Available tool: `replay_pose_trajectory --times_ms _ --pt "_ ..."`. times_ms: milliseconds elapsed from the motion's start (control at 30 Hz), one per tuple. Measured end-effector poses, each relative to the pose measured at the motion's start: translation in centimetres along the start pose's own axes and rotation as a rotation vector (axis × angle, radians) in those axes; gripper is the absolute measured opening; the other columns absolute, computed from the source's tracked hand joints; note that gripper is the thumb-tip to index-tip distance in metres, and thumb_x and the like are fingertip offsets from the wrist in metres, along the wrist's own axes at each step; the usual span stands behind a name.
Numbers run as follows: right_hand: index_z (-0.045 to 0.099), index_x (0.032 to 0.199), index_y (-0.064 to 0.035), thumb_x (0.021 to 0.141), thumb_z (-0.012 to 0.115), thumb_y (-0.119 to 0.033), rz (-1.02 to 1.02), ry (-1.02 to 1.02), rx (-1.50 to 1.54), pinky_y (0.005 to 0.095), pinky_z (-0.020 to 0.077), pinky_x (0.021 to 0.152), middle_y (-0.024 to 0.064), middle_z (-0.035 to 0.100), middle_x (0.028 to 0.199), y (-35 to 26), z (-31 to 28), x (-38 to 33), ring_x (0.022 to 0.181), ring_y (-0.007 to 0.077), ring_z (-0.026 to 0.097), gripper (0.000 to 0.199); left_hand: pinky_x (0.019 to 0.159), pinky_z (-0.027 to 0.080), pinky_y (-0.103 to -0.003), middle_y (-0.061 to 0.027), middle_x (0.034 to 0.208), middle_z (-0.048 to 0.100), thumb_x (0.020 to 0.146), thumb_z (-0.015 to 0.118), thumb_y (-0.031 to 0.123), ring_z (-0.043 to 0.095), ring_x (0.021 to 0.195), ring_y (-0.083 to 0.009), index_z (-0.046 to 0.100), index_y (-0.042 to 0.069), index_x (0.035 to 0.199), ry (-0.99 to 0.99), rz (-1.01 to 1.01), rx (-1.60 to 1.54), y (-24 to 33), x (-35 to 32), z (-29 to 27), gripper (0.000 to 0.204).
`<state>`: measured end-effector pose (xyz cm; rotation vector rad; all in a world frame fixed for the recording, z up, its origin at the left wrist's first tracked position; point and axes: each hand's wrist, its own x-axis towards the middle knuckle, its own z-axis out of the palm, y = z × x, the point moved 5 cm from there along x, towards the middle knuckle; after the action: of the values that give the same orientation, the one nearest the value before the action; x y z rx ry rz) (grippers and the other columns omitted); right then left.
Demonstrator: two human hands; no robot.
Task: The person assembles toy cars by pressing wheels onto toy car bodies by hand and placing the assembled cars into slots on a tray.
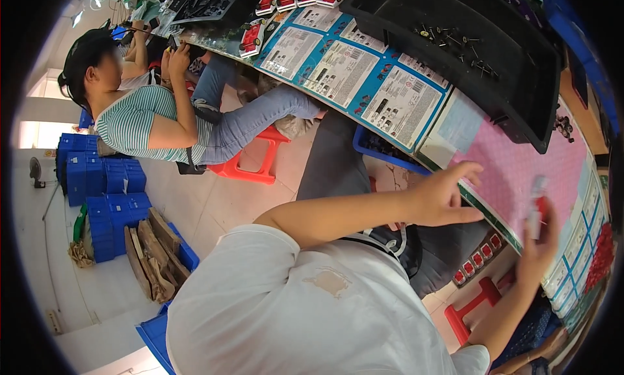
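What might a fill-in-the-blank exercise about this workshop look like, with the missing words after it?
The left hand holds ____, while the right hand holds a small, partly red thing.
The large tray with small loose parts in it is ____ in colour.
The co-worker in a striped top sits on a ____ plastic stool.

Missing words: nothing; black; red.

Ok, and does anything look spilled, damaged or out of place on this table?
Mildly: a small cluster of dark parts lies just outside the black tray, while other loose parts lie inside it, so they may be strays. Nothing looks plainly damaged, though the red piece in the right hand is too blurred to check.
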<state>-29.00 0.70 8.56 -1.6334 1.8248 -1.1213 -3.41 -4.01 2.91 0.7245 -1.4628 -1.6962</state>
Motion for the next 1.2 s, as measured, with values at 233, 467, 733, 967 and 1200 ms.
replay_pose_trajectory --times_ms 233,467,733,967,1200 --pt "0.067 0.093 0.0023 0.094 0.067 -0.023 -0.065 0.053 -0.121 0.0310 0.0494 0.078 0.0107 0.068 0.090 1.6 1.7 4.8 0.083 0.0204 0.063 0.025 0.048 0.049 -0.022 -0.0021 0.084 0.062 0.092 0.068 0.018 0.060 0.063 -0.0082 0.055 0.005 0.109 -0.039 0.166 -0.216 0.9 0.6 -1.4 0.025" --pt "0.054 0.135 0.0024 0.089 0.073 -0.031 -0.173 0.380 -0.698 0.0369 0.0501 0.096 0.0276 0.056 0.130 19.0 -5.2 18.8 0.117 0.0369 0.060 0.059 0.057 0.049 -0.022 -0.0024 0.087 0.068 0.094 0.067 0.021 0.061 0.067 -0.0066 0.062 0.006 0.100 0.018 -0.050 -0.158 -1.2 3.5 -6.2 0.017" --pt "0.073 0.102 -0.0068 0.088 0.070 -0.014 -0.287 0.442 -0.549 0.0405 0.0529 0.090 0.0178 0.064 0.113 15.6 -2.1 20.8 0.101 0.0338 0.065 0.017 0.063 0.049 -0.025 -0.0079 0.097 0.065 0.093 0.057 0.013 0.058 0.071 -0.0094 0.052 -0.002 0.123 0.072 -0.065 -0.029 -1.7 2.7 -6.9 0.034" --pt "0.070 0.107 -0.0051 0.093 0.069 -0.015 -0.167 0.469 -0.262 0.0303 0.0549 0.082 0.0141 0.058 0.133 15.0 -2.9 19.8 0.097 0.0210 0.070 0.017 0.065 0.051 -0.028 -0.0170 0.127 0.058 0.095 0.059 0.022 0.064 0.093 -0.0198 0.044 0.003 0.132 0.012 -0.054 -0.161 -1.8 3.3 -6.8 0.045" --pt "0.065 0.110 -0.0054 0.095 0.066 -0.017 0.126 0.333 -0.033 0.0286 0.0528 0.082 0.0088 0.067 0.121 17.5 -4.7 18.3 0.093 0.0183 0.068 0.019 0.064 0.051 -0.030 -0.0171 0.117 0.063 0.097 0.055 0.016 0.065 0.083 -0.0209 0.044 0.001 0.131 0.011 -0.051 -0.137 -2.2 3.2 -6.6 0.039"
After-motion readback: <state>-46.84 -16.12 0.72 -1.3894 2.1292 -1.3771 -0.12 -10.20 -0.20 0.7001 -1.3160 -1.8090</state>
